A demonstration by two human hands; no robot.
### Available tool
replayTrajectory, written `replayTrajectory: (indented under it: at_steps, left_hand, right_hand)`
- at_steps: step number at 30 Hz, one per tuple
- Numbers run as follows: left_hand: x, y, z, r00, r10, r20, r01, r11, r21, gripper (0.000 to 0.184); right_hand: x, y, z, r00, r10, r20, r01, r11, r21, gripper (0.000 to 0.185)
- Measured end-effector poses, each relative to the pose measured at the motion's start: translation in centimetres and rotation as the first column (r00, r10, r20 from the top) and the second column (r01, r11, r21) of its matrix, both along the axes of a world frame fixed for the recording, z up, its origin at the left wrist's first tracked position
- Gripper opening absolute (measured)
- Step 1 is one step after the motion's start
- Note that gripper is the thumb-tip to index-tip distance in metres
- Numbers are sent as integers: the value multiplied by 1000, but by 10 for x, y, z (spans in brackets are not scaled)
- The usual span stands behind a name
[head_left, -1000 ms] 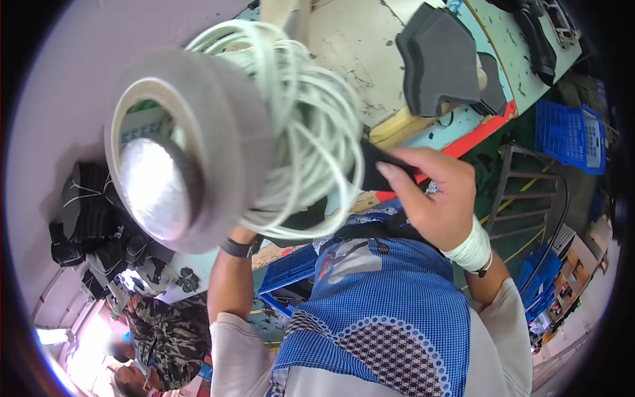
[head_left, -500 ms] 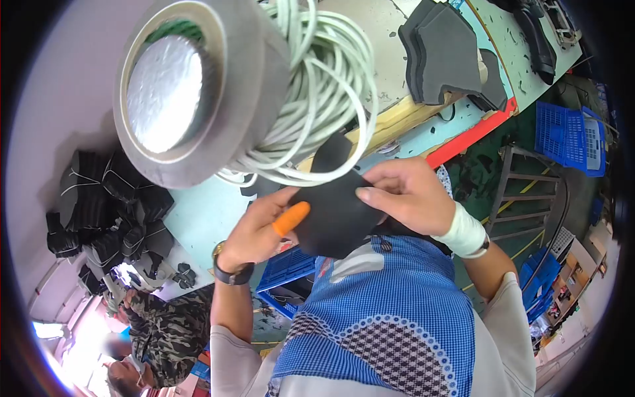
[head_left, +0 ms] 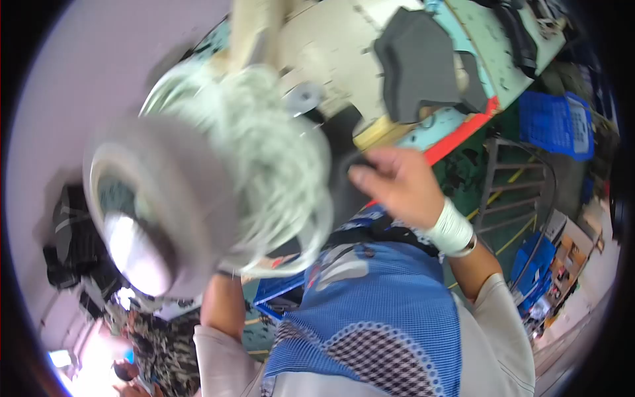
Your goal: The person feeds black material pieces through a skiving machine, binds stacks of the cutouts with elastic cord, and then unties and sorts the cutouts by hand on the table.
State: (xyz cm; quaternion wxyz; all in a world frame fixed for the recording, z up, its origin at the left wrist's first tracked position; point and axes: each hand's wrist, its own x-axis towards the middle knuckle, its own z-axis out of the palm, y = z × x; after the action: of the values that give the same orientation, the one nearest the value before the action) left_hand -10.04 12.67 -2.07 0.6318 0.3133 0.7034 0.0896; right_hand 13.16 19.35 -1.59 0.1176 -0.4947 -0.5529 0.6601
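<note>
My right hand (head_left: 403, 185), with a white wrap round its wrist, pinches the edge of a dark foam sheet (head_left: 344, 178) between thumb and fingers. Most of my left hand is hidden behind a hanging lamp (head_left: 192, 205) and a coil of pale green cord (head_left: 264, 159); only a sliver of skin and the forearm show below them. The sheet's left part is also behind the coil. Just beyond the sheet, a round metal part (head_left: 305, 98) is on the machine's pale surface (head_left: 331, 46). The lamp and coil are blurred.
Grey foam pieces (head_left: 417, 66) are stacked on the table at the right. Bundled dark pieces (head_left: 73, 238) are at the left. A person in camouflage (head_left: 165, 351) is at the lower left. A metal rack (head_left: 512, 185) and a blue crate (head_left: 555, 126) stand right.
The lamp and coil appear lower and further left, now covering my left hand, which showed half a second ago. The foam sheet has moved away from my apron, still in my right hand.
</note>
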Motion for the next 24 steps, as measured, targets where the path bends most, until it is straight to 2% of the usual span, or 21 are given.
replayTrajectory:
  at_steps: [1, 2, 3, 4, 5, 6, 7, 8, 9, 11, 12, 13, 14, 15, 17, 18, 19, 20, 21, 23, 24]
  left_hand:
    - [1, -9, -1, 987, 106, 123, -108, 994, 10, 46]
    - [-7, -24, -2, 965, 186, 188, -193, 981, 24, 40]
    - [-14, -42, -6, 965, 235, 114, -228, 971, -71, 37]
    - [-21, -78, -30, 935, 345, 80, -338, 937, -88, 40]
    - [-6, -82, -22, 972, 41, -233, -5, 988, 153, 46]
    - [10, -97, -38, 832, -17, -555, 169, 960, 224, 49]
    - [22, -118, -68, 579, -21, -815, 354, 907, 229, 54]
    - [22, -135, -91, 564, 94, -820, 408, 832, 376, 53]
    - [23, -145, -99, 576, 99, -811, 361, 860, 361, 43]
    - [17, -156, -94, 713, 222, -665, 256, 801, 542, 30]
    - [17, -145, -65, 877, 199, -437, 27, 888, 459, 23]
    - [7, -142, -42, 969, 61, -241, 0, 970, 243, 21]
    - [4, -131, -22, 997, -12, -79, 35, 953, 302, 21]
    - [5, -127, -3, 992, -92, 86, 56, 935, 351, 22]
    - [13, -105, 18, 991, -57, 123, 7, 926, 377, 23]
    - [15, -93, 27, 986, -28, 164, -39, 919, 393, 24]
    - [20, -79, 35, 977, 84, 194, -133, 957, 256, 23]
    - [17, -81, 26, 915, 191, 357, -257, 955, 149, 24]
    - [11, -81, 17, 816, 297, 496, -358, 933, 31, 25]
    - [-7, -61, 21, 795, 298, 528, -271, 954, -130, 26]
    - [-20, -57, 17, 838, 256, 482, -216, 967, -137, 25]
  right_hand:
    - [8, -4, 16, 989, 99, 107, -110, 989, 98, 17]
    - [15, -14, 29, 996, -38, 77, 24, 983, 185, 10]
    - [18, -3, 57, 983, -169, 67, 136, 928, 348, 5]
    - [30, 7, 66, 944, -286, 163, 151, 817, 557, 9]
    - [45, 20, 67, 884, -414, 217, 130, 664, 737, 18]
    - [53, 44, 48, 885, -357, 297, -97, 483, 870, 30]
    - [58, 58, 24, 866, -327, 379, -307, 250, 918, 42]
    - [57, 44, 10, 738, -295, 607, -457, 444, 771, 57]
    - [55, 21, -1, 711, -328, 622, -483, 414, 771, 58]
    - [41, -21, 2, 879, -201, 433, -355, 331, 874, 45]
    - [30, -41, 6, 949, -33, 315, -265, 461, 847, 36]
    - [25, -58, 1, 962, 209, 178, -272, 643, 715, 35]
    - [10, -64, 7, 957, 285, -51, -235, 869, 436, 39]
    - [-3, -70, 6, 956, 265, -127, -159, 830, 534, 46]
    - [3, -62, 3, 784, 619, -40, -561, 735, 380, 38]
    - [8, -56, 3, 857, 513, -45, -463, 806, 370, 34]
    - [14, -49, 4, 912, 406, -55, -363, 863, 351, 30]
    - [23, -42, 7, 965, 254, -68, -241, 958, 158, 27]
    - [27, -34, 10, 994, 96, -45, -98, 994, -42, 25]
    - [18, -28, 12, 988, -53, -147, -3, 933, -359, 24]
    - [14, -34, 0, 983, -79, -167, 3, 910, -414, 24]
